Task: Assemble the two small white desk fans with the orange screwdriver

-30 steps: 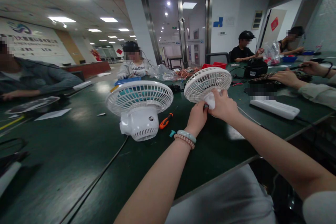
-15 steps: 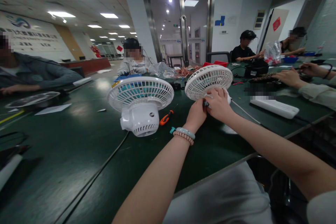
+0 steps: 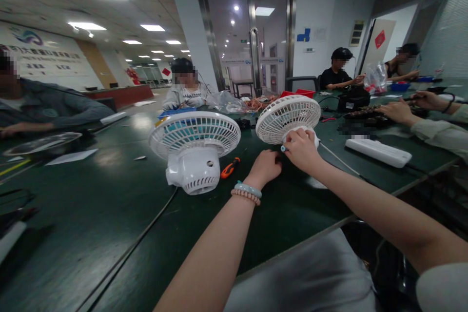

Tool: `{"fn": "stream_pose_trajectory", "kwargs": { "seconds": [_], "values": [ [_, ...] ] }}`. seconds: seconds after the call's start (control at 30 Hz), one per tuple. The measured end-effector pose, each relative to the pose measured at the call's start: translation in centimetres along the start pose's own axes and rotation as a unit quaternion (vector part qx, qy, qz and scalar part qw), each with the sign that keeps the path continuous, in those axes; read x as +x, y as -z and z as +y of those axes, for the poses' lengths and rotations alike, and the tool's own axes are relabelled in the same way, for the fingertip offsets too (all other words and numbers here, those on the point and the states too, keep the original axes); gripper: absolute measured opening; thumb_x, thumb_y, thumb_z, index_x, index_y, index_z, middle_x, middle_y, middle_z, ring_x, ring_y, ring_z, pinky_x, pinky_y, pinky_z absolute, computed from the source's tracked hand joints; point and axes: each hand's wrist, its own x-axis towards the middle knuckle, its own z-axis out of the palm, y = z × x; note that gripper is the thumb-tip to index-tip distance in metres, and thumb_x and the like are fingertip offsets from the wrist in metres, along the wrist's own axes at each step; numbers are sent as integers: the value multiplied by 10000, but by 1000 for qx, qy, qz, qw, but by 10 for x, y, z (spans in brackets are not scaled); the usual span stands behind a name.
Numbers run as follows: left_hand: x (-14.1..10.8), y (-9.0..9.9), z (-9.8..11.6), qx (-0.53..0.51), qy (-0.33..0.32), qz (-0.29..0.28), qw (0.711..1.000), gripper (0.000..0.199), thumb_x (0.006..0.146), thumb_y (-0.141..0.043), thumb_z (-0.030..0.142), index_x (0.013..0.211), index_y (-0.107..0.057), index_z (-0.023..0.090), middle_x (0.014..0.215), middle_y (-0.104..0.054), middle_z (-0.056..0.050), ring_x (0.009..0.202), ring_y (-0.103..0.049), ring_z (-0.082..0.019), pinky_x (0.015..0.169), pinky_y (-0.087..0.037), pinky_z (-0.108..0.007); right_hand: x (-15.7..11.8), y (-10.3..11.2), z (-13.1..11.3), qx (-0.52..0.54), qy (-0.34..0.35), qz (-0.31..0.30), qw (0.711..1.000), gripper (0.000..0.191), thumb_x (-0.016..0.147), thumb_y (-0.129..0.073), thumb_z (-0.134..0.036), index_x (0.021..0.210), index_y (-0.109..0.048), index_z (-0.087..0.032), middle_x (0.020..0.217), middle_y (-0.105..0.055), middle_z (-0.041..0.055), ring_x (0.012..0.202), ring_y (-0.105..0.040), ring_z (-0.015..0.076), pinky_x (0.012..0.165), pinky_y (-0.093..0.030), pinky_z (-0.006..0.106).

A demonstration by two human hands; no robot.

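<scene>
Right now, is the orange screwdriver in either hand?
No, the orange screwdriver lies on the table between the two fans, apart from both hands.

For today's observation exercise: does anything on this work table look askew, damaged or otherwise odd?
Yes. Both white fans are tipped grille-up rather than standing: one fan rests on its motor housing on the table, the other fan is gripped by the right hand. An orange screwdriver lies loose between them.

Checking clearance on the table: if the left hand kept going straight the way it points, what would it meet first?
Probably the small white fan that the right hand holds, just beyond the left hand; depth is unclear.
</scene>
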Motion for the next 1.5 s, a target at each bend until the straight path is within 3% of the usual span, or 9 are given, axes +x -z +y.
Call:
{"fn": "stream_pose_trajectory", "kwargs": {
  "seconds": [0.1,0.47,0.8,1.1,1.23,1.5],
  "values": [
    [-2,0,1,-15,-5,-24,1000,212,696,-517,137,844,-667,159,870,-606,-80,829,-572,-181,798,-444,-275,1,0,0,-2,-2,-8,1000,273,820,-397,-222,853,-666,-190,1040,-534,92,998,-363,246,811,-217,414],
    [-4,-5,1,29,-32,-20,999,226,773,-451,115,868,-653,144,890,-591,-100,828,-559,-180,783,-443,-291,-1,-1,0,-6,5,-15,1000,299,825,-361,-183,845,-658,-154,1023,-525,114,981,-384,248,788,-243,399],
    [-6,-3,-3,9,-15,-38,999,223,763,-426,57,852,-611,144,886,-565,-93,819,-551,-167,775,-438,-278,-1,-2,3,-2,20,4,1000,280,815,-377,-166,810,-657,-144,1000,-538,116,955,-398,245,757,-239,387],
    [-2,1,8,-94,8,120,988,168,783,-409,79,834,-542,166,865,-570,-55,831,-537,-154,778,-441,-294,2,-1,6,10,19,3,1000,279,813,-387,-163,822,-665,-142,997,-545,129,949,-409,249,745,-247,381],
    [-2,1,14,-160,24,144,976,132,771,-432,89,824,-523,169,840,-586,-36,811,-550,-142,751,-450,-283,4,2,5,16,14,-5,1000,283,815,-389,-171,830,-671,-141,1004,-546,138,955,-415,258,741,-259,380],
    [6,-4,19,-175,23,170,970,112,767,-456,102,821,-534,163,816,-600,-41,777,-555,-143,726,-443,-278,4,11,4,34,3,-22,999,288,804,-385,-140,862,-667,-117,1052,-548,154,973,-427,266,741,-277,382]
  ]
}}
